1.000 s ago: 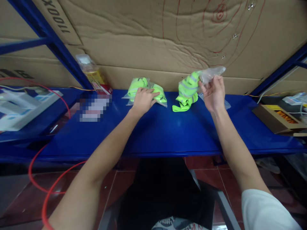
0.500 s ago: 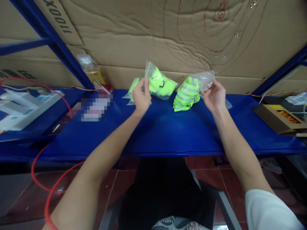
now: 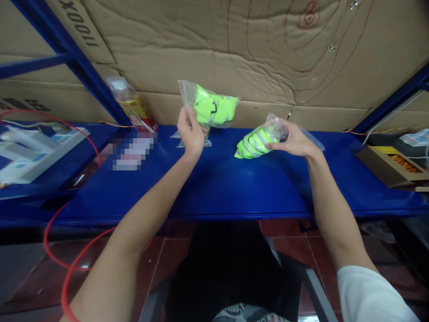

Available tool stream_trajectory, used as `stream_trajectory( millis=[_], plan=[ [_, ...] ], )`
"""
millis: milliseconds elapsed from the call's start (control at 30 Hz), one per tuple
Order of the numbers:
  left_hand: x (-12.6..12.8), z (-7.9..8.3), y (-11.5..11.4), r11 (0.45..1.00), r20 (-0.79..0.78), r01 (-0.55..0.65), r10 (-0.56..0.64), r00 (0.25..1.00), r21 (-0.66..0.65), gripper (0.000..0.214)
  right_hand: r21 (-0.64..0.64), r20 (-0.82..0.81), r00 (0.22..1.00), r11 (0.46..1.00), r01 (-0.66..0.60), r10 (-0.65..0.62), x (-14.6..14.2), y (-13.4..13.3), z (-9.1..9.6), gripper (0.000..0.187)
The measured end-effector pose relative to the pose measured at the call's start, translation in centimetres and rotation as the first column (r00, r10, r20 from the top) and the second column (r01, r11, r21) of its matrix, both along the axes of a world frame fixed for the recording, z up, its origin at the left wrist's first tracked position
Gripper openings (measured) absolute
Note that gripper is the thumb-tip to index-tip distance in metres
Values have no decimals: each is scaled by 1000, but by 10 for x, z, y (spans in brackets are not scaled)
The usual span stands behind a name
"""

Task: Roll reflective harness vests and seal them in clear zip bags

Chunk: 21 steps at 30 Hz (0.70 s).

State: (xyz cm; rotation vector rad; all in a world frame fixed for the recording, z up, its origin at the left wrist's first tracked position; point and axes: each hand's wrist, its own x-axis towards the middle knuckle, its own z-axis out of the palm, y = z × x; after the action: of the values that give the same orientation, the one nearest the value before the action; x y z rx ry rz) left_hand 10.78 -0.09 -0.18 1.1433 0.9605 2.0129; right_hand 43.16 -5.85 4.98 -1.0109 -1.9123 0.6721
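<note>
My left hand is closed on the edge of a clear zip bag that holds a folded neon-yellow reflective vest. That bag is lifted off the bench, with a black buckle or strap showing through the plastic. More clear plastic lies on the bench beneath it, mostly hidden by the hand. To the right, my right hand grips a second bagged reflective vest, yellow with grey stripes, thumb in front and fingers behind. This one rests low, at the bench surface. Clear plastic also shows behind my right wrist.
The blue bench ends at a cardboard wall. A yellow-labelled bottle stands at the back left, near a blurred-out paper. An open carton sits at the right. A red hose loops at the left.
My left hand has moved left and raised its bag clear of the bench. My right hand has shifted from the bag's top edge to a grip around its upper end, and that bag now lies flatter.
</note>
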Motion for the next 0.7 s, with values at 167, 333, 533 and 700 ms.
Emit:
stream_trajectory(
  millis=[167,333,533,700],
  plan=[
    [4,1,-5,998,7,53,-52,999,-30,45,-64,-64,983,983,169,-173,-10,9,-16,57],
    [4,3,-7,996,-80,-89,90,993,23,46,-1,-345,906,966,259,-244,-29,15,-29,58],
    [-9,-5,9,999,-56,-21,23,998,33,50,268,-447,829,833,484,-337,-7,36,-24,54],
    [-16,-17,24,994,-174,-39,58,983,106,63,402,-306,616,488,775,-726,31,42,-20,49]
  ],
)
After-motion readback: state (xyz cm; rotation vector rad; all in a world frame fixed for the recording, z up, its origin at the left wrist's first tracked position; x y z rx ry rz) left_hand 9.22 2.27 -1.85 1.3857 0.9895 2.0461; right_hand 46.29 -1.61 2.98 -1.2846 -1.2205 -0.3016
